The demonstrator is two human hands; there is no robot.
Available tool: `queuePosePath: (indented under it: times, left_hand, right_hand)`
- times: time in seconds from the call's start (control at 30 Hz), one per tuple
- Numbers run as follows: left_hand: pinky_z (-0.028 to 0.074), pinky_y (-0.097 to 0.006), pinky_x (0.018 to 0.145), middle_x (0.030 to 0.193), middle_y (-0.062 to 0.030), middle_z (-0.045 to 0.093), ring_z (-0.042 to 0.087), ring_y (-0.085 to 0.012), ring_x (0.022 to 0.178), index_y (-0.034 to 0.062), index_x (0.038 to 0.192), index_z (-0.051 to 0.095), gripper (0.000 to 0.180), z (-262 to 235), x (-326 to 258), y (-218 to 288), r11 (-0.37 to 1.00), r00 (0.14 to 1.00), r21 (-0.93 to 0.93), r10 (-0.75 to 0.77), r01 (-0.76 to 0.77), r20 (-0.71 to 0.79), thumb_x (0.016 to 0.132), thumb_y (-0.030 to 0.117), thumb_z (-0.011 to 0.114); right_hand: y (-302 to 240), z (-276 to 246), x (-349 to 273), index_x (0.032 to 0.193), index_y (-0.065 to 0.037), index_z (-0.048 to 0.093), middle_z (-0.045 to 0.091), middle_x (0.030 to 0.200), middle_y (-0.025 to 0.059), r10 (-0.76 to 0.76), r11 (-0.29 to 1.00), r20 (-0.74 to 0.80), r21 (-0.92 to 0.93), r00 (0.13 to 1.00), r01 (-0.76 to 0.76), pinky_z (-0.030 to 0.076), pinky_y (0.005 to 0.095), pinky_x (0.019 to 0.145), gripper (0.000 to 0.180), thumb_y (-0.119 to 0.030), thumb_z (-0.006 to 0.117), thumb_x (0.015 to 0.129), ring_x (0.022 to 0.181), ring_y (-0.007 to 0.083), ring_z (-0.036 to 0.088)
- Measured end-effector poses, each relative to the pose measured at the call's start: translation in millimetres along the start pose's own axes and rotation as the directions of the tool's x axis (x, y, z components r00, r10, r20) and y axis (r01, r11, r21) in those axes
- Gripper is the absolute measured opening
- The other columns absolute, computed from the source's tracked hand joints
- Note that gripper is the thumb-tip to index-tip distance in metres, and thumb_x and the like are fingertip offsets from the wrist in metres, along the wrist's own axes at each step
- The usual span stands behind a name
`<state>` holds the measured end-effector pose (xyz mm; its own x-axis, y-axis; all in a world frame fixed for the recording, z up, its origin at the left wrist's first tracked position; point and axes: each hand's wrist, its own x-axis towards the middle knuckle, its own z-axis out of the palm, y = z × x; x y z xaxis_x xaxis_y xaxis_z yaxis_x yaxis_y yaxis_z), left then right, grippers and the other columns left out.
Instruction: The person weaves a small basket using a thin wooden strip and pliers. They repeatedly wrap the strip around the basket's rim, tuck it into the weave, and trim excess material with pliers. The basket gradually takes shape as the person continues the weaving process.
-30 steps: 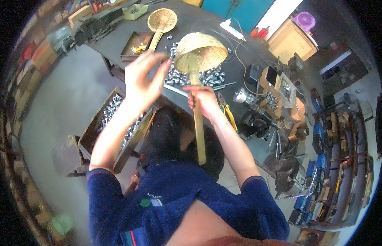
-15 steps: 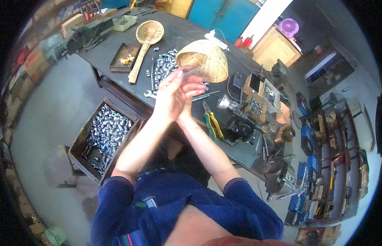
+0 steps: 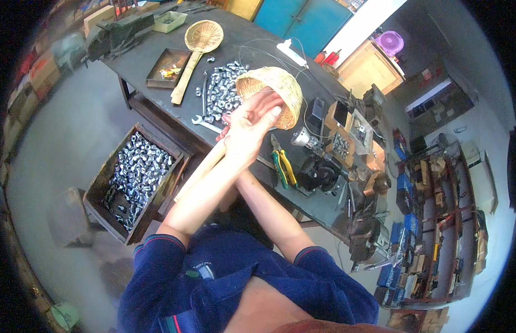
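Observation:
A woven wicker scoop [image 3: 288, 91] is tilted above the workbench, its hollow facing left and toward me. Its pale flat handle slants down under my left forearm. Beneath the left wrist, my right hand [image 3: 223, 132] is closed round this handle, with only some reddish fingertips showing. My left hand [image 3: 249, 130] crosses over it, fingers stretched into the scoop's mouth and thumb to the right. Whether it touches the weave is hidden. Beside the scoop lies a pile of shiny metal nuts or fittings [image 3: 219, 86]. A wrench [image 3: 205, 123] rests at the bench edge, left of my hands.
A second wicker scoop [image 3: 204, 36] lies by a rusty tray [image 3: 151, 81]. Green-and-yellow pliers [image 3: 283, 161] are right of my hands, near a small machine [image 3: 321, 172]. A crate of metal fittings [image 3: 141, 172] stands lower left. A vise [image 3: 116, 36] is far left.
The wicker scoop has tipped, and its handle now shows at my left forearm. My left hand has moved right, from in front of the scoop into its mouth.

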<state>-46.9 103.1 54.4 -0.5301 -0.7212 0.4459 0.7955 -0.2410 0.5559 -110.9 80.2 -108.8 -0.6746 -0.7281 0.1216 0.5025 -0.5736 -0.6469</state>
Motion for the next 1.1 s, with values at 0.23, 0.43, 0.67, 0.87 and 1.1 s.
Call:
queuePosePath:
  times: [0.23, 0.43, 0.67, 0.87, 1.1]
  left_hand:
    - [0.057, -0.035, 0.068, 0.09, -0.0203, 0.064, 0.067, -0.0266, 0.073, -0.0053, 0.102, 0.056, 0.025, -2.2, 3.7, 6.0, 0.952, 0.972, -0.244, -0.214, 0.187, -0.093, 0.091, 0.017, 0.053]
    - [0.055, -0.031, 0.059, 0.078, -0.0199, 0.065, 0.065, -0.0227, 0.062, -0.0084, 0.089, 0.06, 0.027, 11.6, -26.0, 2.5, 0.86, 0.918, -0.333, -0.391, 0.387, 0.059, 0.091, 0.018, 0.053]
    - [0.054, -0.03, 0.066, 0.084, -0.0204, 0.065, 0.066, -0.0235, 0.07, -0.0101, 0.094, 0.059, 0.032, 11.6, -77.9, -27.4, 0.596, 0.647, -0.265, -0.636, 0.758, 0.421, 0.091, 0.021, 0.053]
    - [0.054, -0.03, 0.066, 0.084, -0.0169, 0.066, 0.066, -0.0216, 0.071, -0.0104, 0.096, 0.06, 0.032, 31.0, -111.1, -40.3, 0.502, 0.543, -0.227, -0.68, 0.834, 0.492, 0.092, 0.02, 0.05]
    - [0.053, -0.029, 0.064, 0.082, -0.0164, 0.066, 0.066, -0.0214, 0.069, -0.0111, 0.094, 0.062, 0.029, 31.4, -125.0, -42.1, 0.501, 0.471, -0.131, -0.646, 0.855, 0.601, 0.093, 0.015, 0.049]
  right_hand:
    - [-34.6, 46.2, -34.3, 0.106, -0.004, 0.055, 0.058, 0.085, 0.0058, -0.165, 0.735, -0.029, -0.67, 0.986, 0.103, 0.048, 0.0264, 0.065, 0.028, -0.028, 0.049, 0.093, 0.071, 0.0134, 0.057]
    - [-163.1, 30.3, -131.3, 0.119, -0.001, 0.054, 0.059, 0.113, 0.0159, 0.604, 0.024, 0.062, -0.998, 0.795, 0.06, 0.04, 0.034, 0.096, 0.047, -0.01, 0.059, 0.073, 0.106, 0.0223, 0.054]
    - [-313.8, 103.4, -203.8, 0.094, 0.0, 0.065, 0.066, 0.089, 0.0146, 0.808, 0.097, 0.18, -0.98, 0.561, 0.175, 0.05, 0.0351, 0.075, 0.041, -0.018, 0.059, 0.058, 0.083, 0.0266, 0.064]
    - [-297.0, 56.3, -157.8, 0.085, -0.001, 0.071, 0.064, 0.105, 0.02, 0.177, 0.102, 0.384, -0.923, 0.906, 0.371, 0.037, 0.0457, 0.099, 0.046, -0.041, 0.055, 0.069, 0.115, 0.0366, 0.051]
    - [-299.9, 23.5, -119.4, 0.084, 0.005, 0.07, 0.066, 0.095, 0.0207, 0.525, 0.313, 0.312, -0.936, 0.792, 0.162, 0.041, 0.0453, 0.095, 0.059, -0.051, 0.068, 0.065, 0.105, 0.0368, 0.056]
